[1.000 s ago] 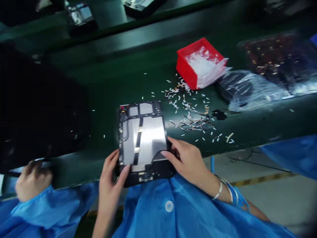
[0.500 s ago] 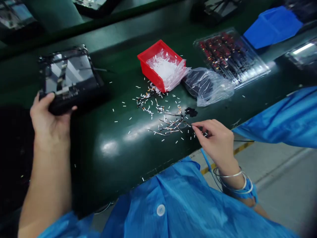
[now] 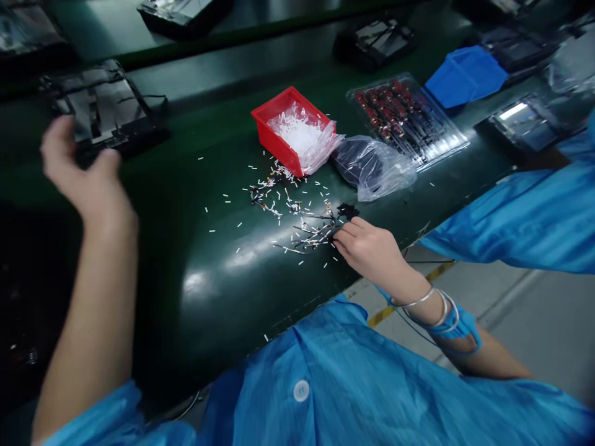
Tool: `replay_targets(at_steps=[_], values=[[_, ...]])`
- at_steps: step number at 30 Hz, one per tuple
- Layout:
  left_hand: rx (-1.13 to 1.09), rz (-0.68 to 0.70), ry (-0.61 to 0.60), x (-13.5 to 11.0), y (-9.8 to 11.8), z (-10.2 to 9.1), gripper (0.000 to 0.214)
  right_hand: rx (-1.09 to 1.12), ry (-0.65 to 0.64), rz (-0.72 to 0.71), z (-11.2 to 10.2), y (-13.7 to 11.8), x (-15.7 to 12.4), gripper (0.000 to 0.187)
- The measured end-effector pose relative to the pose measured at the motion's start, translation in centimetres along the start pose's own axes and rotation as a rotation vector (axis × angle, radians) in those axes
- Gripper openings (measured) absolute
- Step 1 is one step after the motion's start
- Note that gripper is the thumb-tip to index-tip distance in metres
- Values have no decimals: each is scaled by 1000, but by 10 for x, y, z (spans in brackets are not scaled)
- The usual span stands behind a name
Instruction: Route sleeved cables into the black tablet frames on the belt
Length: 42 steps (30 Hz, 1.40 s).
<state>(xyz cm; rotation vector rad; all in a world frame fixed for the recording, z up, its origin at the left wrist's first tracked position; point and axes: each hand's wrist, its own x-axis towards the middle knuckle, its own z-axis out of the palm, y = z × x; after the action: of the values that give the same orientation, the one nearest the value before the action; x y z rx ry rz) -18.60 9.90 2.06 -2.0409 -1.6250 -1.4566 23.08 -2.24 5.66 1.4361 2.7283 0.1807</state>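
Note:
My left hand hovers over the green belt at the far left, fingers spread and blurred, just short of a black tablet frame that lies on the belt apart from it. My right hand rests near the belt's front edge, fingers curled together at the edge of a tangle of thin wires. What the fingertips pinch is too small to name. Silver bangles and a blue wrist strap circle that wrist.
A red bin lined with plastic holds small white pieces; more lie scattered on the belt. A crumpled clear bag, a tray of red-tipped parts and a blue bin sit to the right. Another person's blue sleeve is at right.
My left hand carried the tablet frame to the far left and has now let go of it. My right hand left the frame and moved to the wire tangle.

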Motion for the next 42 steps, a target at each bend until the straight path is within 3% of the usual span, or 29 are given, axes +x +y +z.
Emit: replay_targets(at_steps=[1, 4, 6, 8, 10, 13, 19, 23, 26, 29, 31, 37, 40, 42], values=[[-82, 52, -34, -8, 40, 5, 38, -12, -15, 7, 0, -1, 1, 21], [-260, 260, -355, -43, 153, 22, 23, -30, -63, 11, -3, -4, 6, 19], [-305, 435, -530, -70, 202, 33, 22, -37, -87, 9, -5, -6, 10, 19], [-239, 577, -747, -92, 223, 42, 30, -51, -109, 8, -6, -8, 14, 19], [-155, 610, -890, -105, 227, 47, 39, -66, -121, 6, -7, -9, 16, 20], [-82, 575, -973, -110, 221, 50, 47, -94, -92, 30, -10, -6, 15, 21], [-22, 564, -1016, -107, 224, 48, 48, -186, -20, 158, -29, 21, 4, 20], [-12, 556, -1035, -107, 225, 48, 48, -181, -111, 269, -32, 30, 4, 16], [-9, 551, -1048, -107, 225, 48, 49, -112, -183, 192, -23, 23, 12, 15], [-9, 550, -1042, -107, 225, 47, 50, -89, -44, 158, -14, 18, 22, 17], [-14, 554, -1030, -107, 226, 46, 49, -122, 46, 190, -13, 19, 25, 19], [-99, 531, -912, -112, 223, 47, 43, -169, 152, 241, -24, 37, 17, 14], [-250, 410, -753, -109, 219, 45, 31, -155, 315, 209, -26, 35, 13, 14], [-384, 235, -615, -102, 218, 41, 26, -82, 427, 101, -25, 25, 14, 16]])
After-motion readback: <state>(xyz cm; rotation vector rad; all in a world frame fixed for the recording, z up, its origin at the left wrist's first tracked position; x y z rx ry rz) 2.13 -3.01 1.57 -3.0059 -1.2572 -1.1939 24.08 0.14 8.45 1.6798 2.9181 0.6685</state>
